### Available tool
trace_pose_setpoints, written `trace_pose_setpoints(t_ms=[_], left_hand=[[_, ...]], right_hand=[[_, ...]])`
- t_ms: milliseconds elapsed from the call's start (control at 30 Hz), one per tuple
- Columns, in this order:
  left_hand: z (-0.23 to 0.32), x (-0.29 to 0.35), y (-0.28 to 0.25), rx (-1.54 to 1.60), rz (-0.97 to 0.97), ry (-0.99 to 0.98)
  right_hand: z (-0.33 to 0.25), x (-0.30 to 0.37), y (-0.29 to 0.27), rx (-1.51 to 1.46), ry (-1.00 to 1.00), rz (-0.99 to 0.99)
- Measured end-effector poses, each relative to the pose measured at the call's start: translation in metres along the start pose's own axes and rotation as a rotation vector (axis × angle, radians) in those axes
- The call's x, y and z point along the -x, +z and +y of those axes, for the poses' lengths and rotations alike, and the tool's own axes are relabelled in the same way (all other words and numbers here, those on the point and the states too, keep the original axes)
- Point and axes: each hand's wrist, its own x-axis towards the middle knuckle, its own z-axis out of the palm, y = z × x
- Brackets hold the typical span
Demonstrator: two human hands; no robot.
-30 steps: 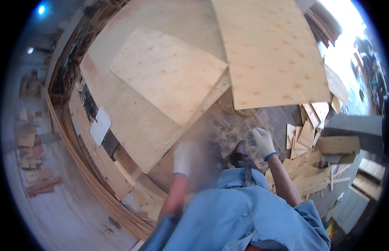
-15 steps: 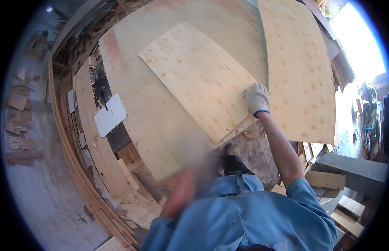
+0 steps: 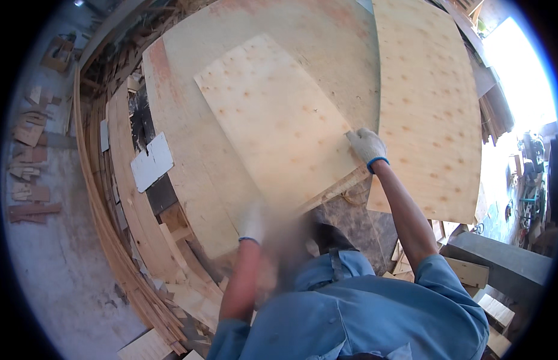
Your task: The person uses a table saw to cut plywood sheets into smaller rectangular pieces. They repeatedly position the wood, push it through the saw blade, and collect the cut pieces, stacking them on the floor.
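A pale, knotty plywood sheet (image 3: 279, 114) lies at a slant on a larger, worn board (image 3: 189, 138). My right hand (image 3: 366, 146), in a whitish knit glove with a blue cuff, grips the sheet's right edge by the near corner, fingers on top. Beside the near left corner is my gloved left hand (image 3: 251, 223). A blur partly covers it and that corner, so its fingers cannot be made out, nor whether it touches the sheet. Another large plywood sheet (image 3: 429, 114) lies just right of my right hand.
Planks and offcuts (image 3: 147, 198) line the left side, with a white notched panel (image 3: 151, 162) among them. A long grey beam (image 3: 501, 258) and wood scraps (image 3: 465, 271) sit at lower right. More offcuts (image 3: 31, 192) lie on the far left floor.
My left hand has come up and left to the sheet's near left corner. The sheet has turned slightly, its near edge shifting left. My right hand stays on its edge, moving a little nearer me.
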Motion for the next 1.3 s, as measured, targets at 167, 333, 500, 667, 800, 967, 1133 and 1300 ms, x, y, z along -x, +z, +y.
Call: trace_pose_setpoints(t_ms=[167, 333, 500, 667, 800, 967, 1133, 1300], left_hand=[[0.092, 0.044, -0.032, 0.188, 0.249, -0.298], [0.110, 0.074, -0.055, 0.004, 0.309, -0.275], [0.089, 0.154, -0.048, -0.076, 0.247, -0.295], [-0.036, 0.188, -0.072, 0.043, 0.091, -0.372], [-0.006, 0.153, -0.040, 0.311, 0.131, -0.317], [-0.008, 0.143, -0.024, -0.025, 0.232, 0.049], [-0.044, 0.169, -0.101, -0.903, 0.335, 0.346], [-0.051, 0.248, -0.160, -0.100, 0.557, 0.134]], right_hand=[[0.005, 0.049, 0.019, -0.131, -0.087, -0.174], [0.006, 0.104, 0.050, -0.163, -0.113, -0.208], [0.039, 0.179, 0.051, -0.149, -0.049, -0.158], [0.078, 0.204, 0.035, -0.227, 0.224, -0.235], [0.087, 0.187, 0.083, -0.304, 0.148, -0.005], [0.066, 0.216, 0.102, -0.577, 0.281, 0.049], [0.033, 0.269, 0.122, -0.615, 0.195, -0.017], [-0.009, 0.307, 0.154, -0.597, 0.007, -0.173]])
